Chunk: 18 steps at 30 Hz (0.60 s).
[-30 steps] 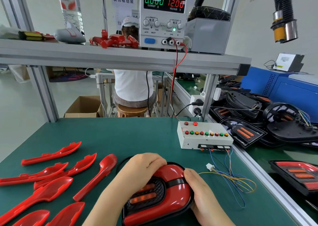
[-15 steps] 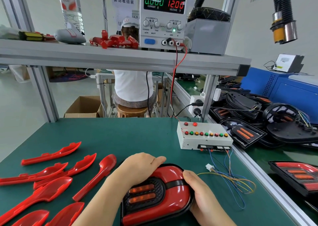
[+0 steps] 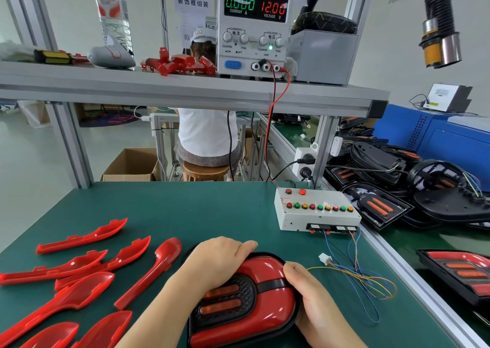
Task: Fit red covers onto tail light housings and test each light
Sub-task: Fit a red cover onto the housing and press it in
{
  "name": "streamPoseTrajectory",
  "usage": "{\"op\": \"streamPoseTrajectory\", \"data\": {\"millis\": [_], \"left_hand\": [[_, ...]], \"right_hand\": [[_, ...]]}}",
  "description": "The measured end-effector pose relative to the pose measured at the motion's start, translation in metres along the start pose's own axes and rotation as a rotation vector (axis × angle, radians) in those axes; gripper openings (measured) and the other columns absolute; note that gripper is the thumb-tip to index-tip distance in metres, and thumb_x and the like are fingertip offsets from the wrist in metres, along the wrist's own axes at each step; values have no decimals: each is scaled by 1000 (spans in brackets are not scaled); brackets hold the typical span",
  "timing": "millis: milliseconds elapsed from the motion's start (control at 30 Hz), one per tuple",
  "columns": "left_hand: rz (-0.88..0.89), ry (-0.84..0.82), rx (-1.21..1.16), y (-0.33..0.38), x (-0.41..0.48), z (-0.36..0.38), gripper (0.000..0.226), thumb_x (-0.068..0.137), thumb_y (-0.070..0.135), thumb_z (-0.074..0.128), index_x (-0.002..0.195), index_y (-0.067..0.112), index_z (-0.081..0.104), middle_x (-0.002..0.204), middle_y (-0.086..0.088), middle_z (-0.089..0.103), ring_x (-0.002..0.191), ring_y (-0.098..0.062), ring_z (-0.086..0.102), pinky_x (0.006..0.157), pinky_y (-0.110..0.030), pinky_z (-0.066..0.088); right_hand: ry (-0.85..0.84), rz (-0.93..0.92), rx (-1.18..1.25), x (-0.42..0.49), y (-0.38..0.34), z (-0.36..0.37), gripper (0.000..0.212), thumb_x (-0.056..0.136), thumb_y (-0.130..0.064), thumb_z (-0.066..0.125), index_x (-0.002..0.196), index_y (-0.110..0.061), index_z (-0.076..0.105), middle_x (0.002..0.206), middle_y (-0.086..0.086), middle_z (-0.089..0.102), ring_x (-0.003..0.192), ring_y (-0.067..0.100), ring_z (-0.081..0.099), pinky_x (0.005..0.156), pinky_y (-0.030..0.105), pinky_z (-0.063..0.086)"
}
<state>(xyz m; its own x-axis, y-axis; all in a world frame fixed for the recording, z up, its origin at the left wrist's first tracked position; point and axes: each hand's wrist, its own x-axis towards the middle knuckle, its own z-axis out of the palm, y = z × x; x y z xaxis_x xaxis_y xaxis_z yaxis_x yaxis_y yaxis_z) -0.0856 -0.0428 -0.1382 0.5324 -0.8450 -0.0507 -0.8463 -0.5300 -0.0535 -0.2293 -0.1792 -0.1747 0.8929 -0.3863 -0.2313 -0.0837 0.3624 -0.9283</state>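
Assembly station, head view. A tail light housing (image 3: 250,294) lies at the near edge of the green bench (image 3: 185,209), its red cover (image 3: 267,316) seated on it, with two orange lenses showing through the black mesh. The left hand (image 3: 217,261) lies palm down on the far left part of the unit, its grip curled over the far rim. The right hand (image 3: 313,294) takes the right edge, its grip narrow, with the thumb on top and the fingers wrapped under the side. Loose red covers (image 3: 79,294) lie spread on the bench to the left, apart from the hands. A white test box (image 3: 315,215) with coloured buttons stands beyond on the right; its thin wires (image 3: 358,281) and a white connector (image 3: 324,258) lie unattached just beside the right hand. On the shelf above, the power supply (image 3: 254,26) reads 0.000 A, 12.00 V.
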Motion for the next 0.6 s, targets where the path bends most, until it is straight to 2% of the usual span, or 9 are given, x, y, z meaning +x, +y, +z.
{"op": "streamPoseTrajectory", "data": {"millis": [100,167,267,400,533,600], "left_hand": [[2,13,23,0,-1,2,46,101,16,28,146,27,24,119,-5,56,109,-30,53,84,-43,47],[0,18,41,0,-4,2,47,101,16,29,146,28,22,120,-3,56,109,-29,53,81,-43,47],[-5,43,82,2,-7,3,50,100,14,31,146,29,19,123,-2,54,109,-30,53,75,-41,45],[-12,90,101,5,-12,2,48,101,17,30,145,30,20,123,0,54,106,-31,55,70,-39,42],[-47,108,106,7,-15,2,44,101,20,27,143,32,20,121,1,55,104,-30,55,68,-37,39],[-54,111,109,8,-16,1,43,101,20,27,143,32,21,119,1,56,103,-30,55,67,-36,39]], "right_hand": [[-10,3,27,0,1,-2,43,72,-35,67,102,-4,66,91,16,71,79,30,68,70,38,53],[-34,36,55,-1,1,-1,39,80,-36,61,103,-7,73,101,17,73,89,33,71,74,39,56],[-74,120,90,-2,-2,0,41,92,-40,49,99,-12,78,108,19,72,97,33,71,71,38,59],[-84,25,38,-3,-5,0,41,84,-36,59,108,-6,74,112,22,70,104,37,68,86,45,57],[-53,-46,-21,-2,-5,1,39,80,-36,62,101,-5,74,107,23,71,98,36,70,73,36,58],[-47,-49,-18,-2,-5,2,39,79,-37,62,100,-7,75,107,23,71,97,36,70,72,35,57]]}}
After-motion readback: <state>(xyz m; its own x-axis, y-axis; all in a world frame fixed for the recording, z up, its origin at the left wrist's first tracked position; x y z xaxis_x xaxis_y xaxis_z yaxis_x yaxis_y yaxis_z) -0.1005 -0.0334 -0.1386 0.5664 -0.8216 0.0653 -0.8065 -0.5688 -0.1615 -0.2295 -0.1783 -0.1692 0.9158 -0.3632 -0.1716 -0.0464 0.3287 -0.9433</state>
